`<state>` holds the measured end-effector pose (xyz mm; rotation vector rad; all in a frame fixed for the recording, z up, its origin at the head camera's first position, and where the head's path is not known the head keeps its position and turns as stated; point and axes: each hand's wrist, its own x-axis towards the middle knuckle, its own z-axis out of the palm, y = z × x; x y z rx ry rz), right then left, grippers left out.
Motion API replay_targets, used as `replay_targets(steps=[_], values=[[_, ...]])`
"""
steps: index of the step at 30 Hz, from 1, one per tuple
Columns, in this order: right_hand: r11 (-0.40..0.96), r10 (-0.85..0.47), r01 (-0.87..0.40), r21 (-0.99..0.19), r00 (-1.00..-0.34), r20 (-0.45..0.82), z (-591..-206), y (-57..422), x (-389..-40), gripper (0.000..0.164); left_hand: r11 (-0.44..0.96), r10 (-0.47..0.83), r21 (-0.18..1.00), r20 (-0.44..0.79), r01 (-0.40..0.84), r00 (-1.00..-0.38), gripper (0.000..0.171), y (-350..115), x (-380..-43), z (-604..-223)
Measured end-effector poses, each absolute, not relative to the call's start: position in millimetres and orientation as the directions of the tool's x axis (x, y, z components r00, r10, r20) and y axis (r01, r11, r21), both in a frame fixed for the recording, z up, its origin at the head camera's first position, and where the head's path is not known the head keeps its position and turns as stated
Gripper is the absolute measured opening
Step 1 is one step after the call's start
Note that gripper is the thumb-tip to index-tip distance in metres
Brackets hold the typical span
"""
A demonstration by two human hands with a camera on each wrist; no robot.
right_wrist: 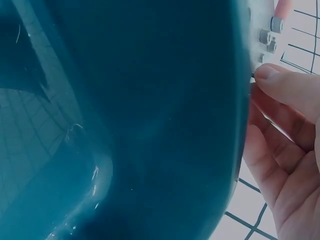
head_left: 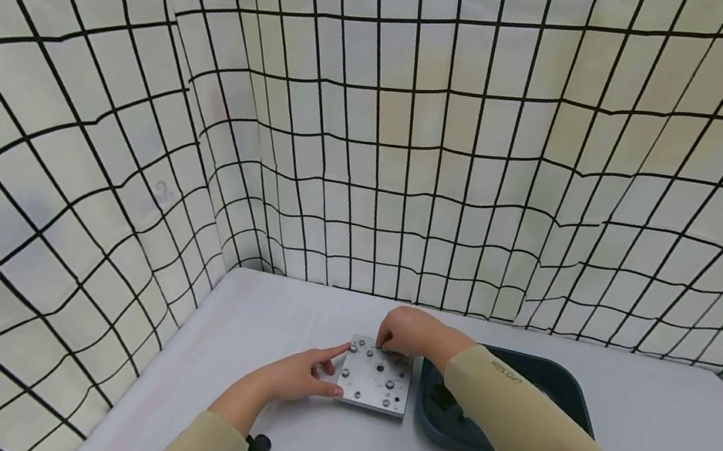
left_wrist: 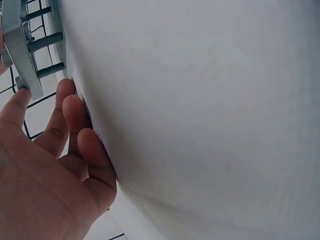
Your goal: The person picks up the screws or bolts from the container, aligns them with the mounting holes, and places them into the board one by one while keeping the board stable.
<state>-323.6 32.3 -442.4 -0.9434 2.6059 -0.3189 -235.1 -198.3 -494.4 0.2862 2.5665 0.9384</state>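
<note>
A square silver metal plate (head_left: 373,383) with several socket-head screws and some holes lies on the table. Threaded screw shanks (left_wrist: 45,42) stick out of its underside in the left wrist view. My left hand (head_left: 300,374) touches the plate's left side, index finger at the far corner and thumb at the near one. Its other fingers rest loosely bent on the cloth. At the plate's far right edge, my right hand (head_left: 412,332) has thumb and fingertips together at a screw, mostly hidden by the fingers. More screw heads (right_wrist: 265,36) show beside the right thumb.
A dark teal bin (head_left: 462,445) stands just right of the plate, partly under the right forearm, with black pieces (head_left: 443,396) inside. A black cylindrical object (head_left: 258,449) lies beside the left forearm. Black-gridded white walls (head_left: 409,186) enclose the white table (head_left: 652,440).
</note>
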Motion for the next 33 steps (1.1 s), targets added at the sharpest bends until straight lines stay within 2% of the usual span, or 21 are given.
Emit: replay_targets(steps=[16, 22, 33], values=[[0.743, -0.665, -0.594, -0.309, -0.711, -0.231, -438, 36, -322, 0.014, 0.755, 0.325, 0.652, -0.285, 0.066, -0.902, 0.086, -194, -233, -490], [0.747, -0.654, -0.57, -0.342, -0.722, -0.225, -432, 38, -323, 0.013, 0.754, 0.318, 0.655, -0.291, 0.054, -0.902, 0.086, -194, -232, -491], [0.687, -0.688, -0.577, -0.443, -0.713, -0.138, -419, 58, -319, 0.018, 0.768, 0.301, 0.64, -0.306, 0.039, -0.903, 0.087, -197, -236, -494]])
